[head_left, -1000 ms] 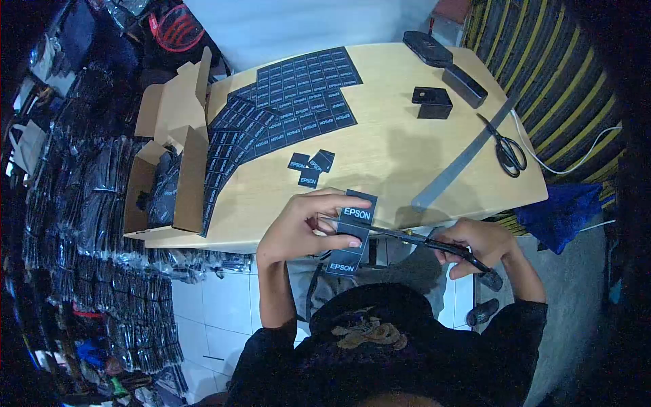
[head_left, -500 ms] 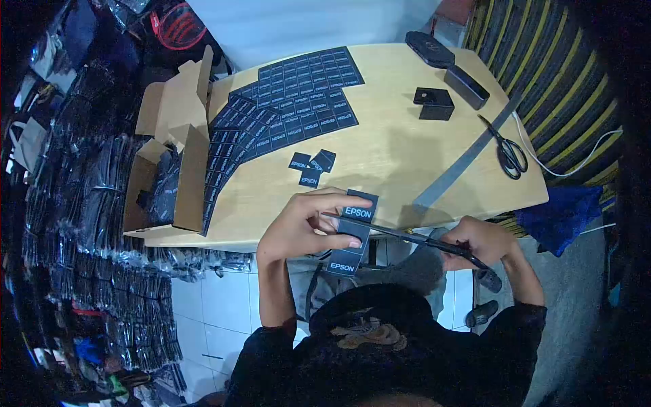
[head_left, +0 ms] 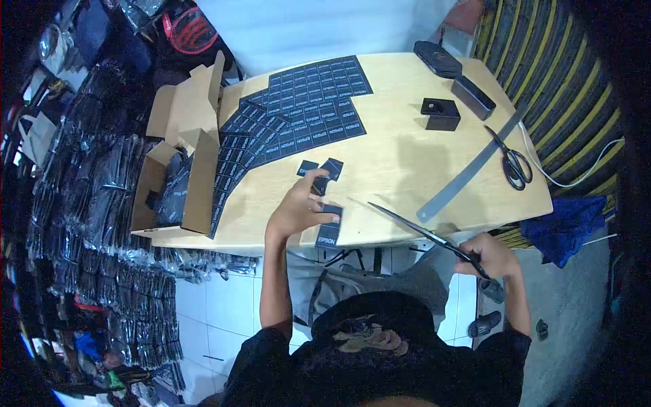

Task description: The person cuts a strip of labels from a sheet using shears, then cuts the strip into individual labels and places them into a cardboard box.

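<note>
My left hand (head_left: pixel 296 209) is over the table's front edge. Its thumb and lower fingers grip a short strip of black labels (head_left: pixel 329 234) printed EPSON, which hangs past the edge. The index finger reaches to a little pile of cut labels (head_left: pixel 331 169); a dark piece is by its fingertip, and whether that piece is held cannot be made out. My right hand (head_left: pixel 489 256) is closed round the handles of black scissors (head_left: pixel 424 232), whose blades point left toward the strip with a gap between.
Sheets of EPSON labels (head_left: pixel 315 91) overlap at the back left, beside an open cardboard box (head_left: pixel 196 193). On the right lie a steel ruler (head_left: pixel 468 173), a second pair of scissors (head_left: pixel 514 163), a black block (head_left: pixel 442 115) and a dark case (head_left: pixel 472 97).
The strip is shorter, with its upper label off. My left hand has moved up and left to the small pile. The scissors have come away from the strip.
</note>
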